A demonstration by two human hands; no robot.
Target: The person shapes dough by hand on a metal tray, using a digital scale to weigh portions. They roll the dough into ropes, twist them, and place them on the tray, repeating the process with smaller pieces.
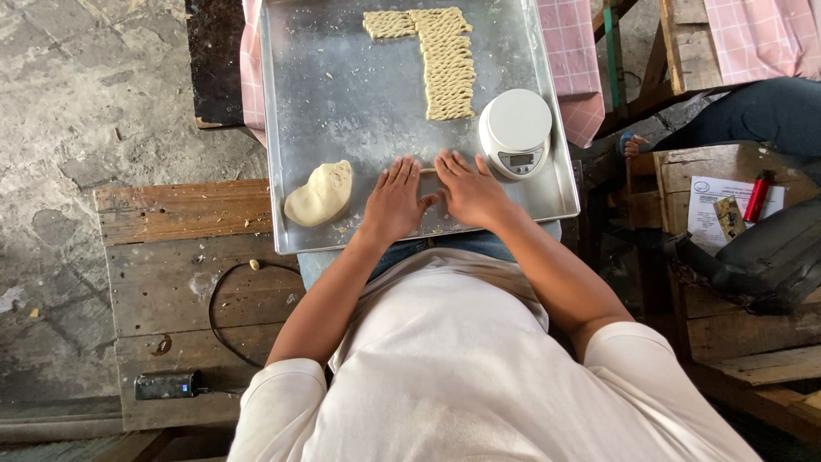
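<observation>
A large metal tray [342, 103] rests on my lap. My left hand [395, 201] and my right hand [466, 190] lie palm down side by side near the tray's front edge, fingers spread and pressing on its surface; whatever lies beneath them is hidden. A pale lump of dough [321, 194] sits to the left of my left hand. Rows of twisted dough pieces [445, 62] lie at the far middle of the tray. A small round white scale [515, 133] stands just right of my right hand.
A wooden bench [184, 265] at left carries a black cable and a small dark device [169, 385]. A wooden crate at right holds a paper sheet [714, 210], a red lighter [758, 197] and a dark bag [770, 257]. Pink checked cloth [569, 51] lies beyond the tray.
</observation>
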